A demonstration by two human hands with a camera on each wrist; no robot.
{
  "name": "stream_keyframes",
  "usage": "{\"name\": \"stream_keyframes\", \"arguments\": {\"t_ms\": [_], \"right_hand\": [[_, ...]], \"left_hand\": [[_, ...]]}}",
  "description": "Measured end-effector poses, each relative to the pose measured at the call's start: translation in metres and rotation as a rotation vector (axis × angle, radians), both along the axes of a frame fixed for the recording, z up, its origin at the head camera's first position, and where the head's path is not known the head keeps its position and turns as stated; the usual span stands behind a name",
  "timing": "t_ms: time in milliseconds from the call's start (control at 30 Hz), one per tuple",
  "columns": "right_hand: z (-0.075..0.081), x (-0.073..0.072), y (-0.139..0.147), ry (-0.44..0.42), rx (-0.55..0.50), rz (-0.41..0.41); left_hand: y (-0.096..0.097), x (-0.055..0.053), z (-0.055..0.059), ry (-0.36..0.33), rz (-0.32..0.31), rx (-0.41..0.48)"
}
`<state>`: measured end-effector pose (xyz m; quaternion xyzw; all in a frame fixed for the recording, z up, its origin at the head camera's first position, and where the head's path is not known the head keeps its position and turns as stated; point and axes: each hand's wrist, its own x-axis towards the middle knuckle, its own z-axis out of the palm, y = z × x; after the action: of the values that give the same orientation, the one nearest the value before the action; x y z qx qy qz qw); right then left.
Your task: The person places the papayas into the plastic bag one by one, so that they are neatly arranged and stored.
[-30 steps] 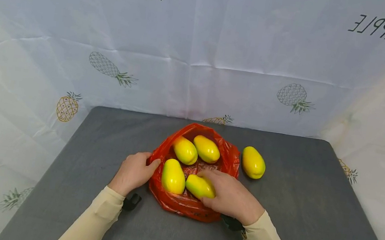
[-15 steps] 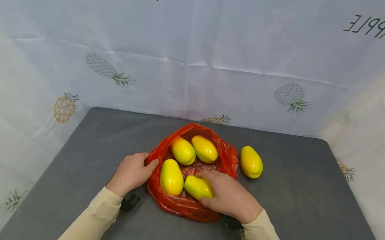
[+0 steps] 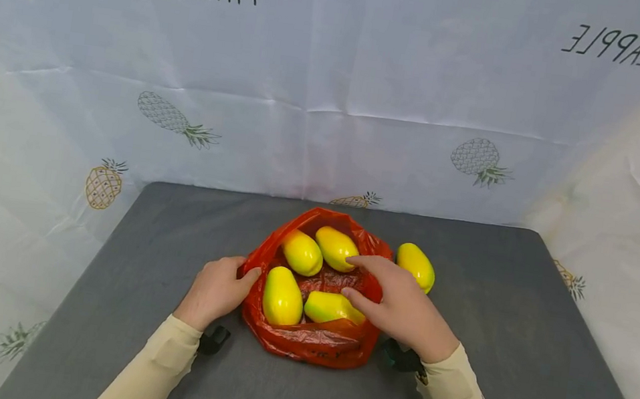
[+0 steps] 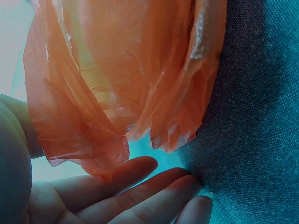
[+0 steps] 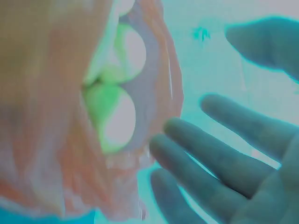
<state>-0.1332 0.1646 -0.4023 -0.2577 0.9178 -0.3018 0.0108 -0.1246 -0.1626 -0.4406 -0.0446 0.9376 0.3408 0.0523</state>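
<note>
A red plastic bag (image 3: 313, 347) lies open-mouthed on the table, with several glossy yellow papayas inside; the near-left papaya (image 3: 283, 296) shows whole. The bag's left rim sits between the thumb and fingers of my left hand (image 3: 216, 292), which holds it. Over the bag's right side hovers my right hand (image 3: 403, 305), fingers spread and nothing in its grasp. Just below its thumb lies the near-right papaya (image 3: 333, 308), partly covered by the bag's front fold. Outside the bag, at the right, another papaya (image 3: 416, 266) rests on the table, its lower part hidden behind my right hand.
The dark grey table (image 3: 517, 360) reaches back to a white pineapple-print cloth (image 3: 314, 57) hanging behind it and at the sides. Dark wrist devices sit under both forearms. Colours look washed out in the right wrist view.
My right hand has let go of the near-right papaya and moved up and right, its fingers opening. That papaya stays in the bag. My left hand keeps its place at the rim.
</note>
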Motion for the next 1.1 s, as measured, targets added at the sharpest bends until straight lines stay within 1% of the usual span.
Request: {"name": "stream_keyframes", "arguments": {"t_ms": [100,233,333,500,600,767,933,1100], "right_hand": [[0.001,-0.006,0.012,0.041,-0.029,-0.097],[-0.003,-0.016,0.030,0.057,-0.044,-0.224],[-0.008,-0.023,0.043,0.045,-0.040,-0.303],[-0.017,-0.031,0.055,0.011,-0.033,-0.397],[-0.022,-0.034,0.059,-0.001,-0.026,-0.427],[-0.031,-0.039,0.063,-0.026,0.003,-0.440],[-0.037,-0.039,0.064,-0.064,0.015,-0.452],[-0.040,-0.040,0.064,-0.086,0.024,-0.468]], "left_hand": [[0.000,0.000,-0.001,0.011,-0.004,-0.002],[-0.001,0.000,-0.001,0.044,-0.015,-0.005],[-0.001,0.000,0.000,0.055,-0.017,0.001],[0.000,0.002,0.000,0.046,-0.013,0.009],[0.000,0.002,0.000,0.039,-0.007,0.014],[0.000,0.002,-0.002,0.036,-0.003,0.014],[0.000,0.003,-0.003,0.028,0.004,0.016],[0.000,0.002,-0.003,0.036,0.003,0.011]]}}
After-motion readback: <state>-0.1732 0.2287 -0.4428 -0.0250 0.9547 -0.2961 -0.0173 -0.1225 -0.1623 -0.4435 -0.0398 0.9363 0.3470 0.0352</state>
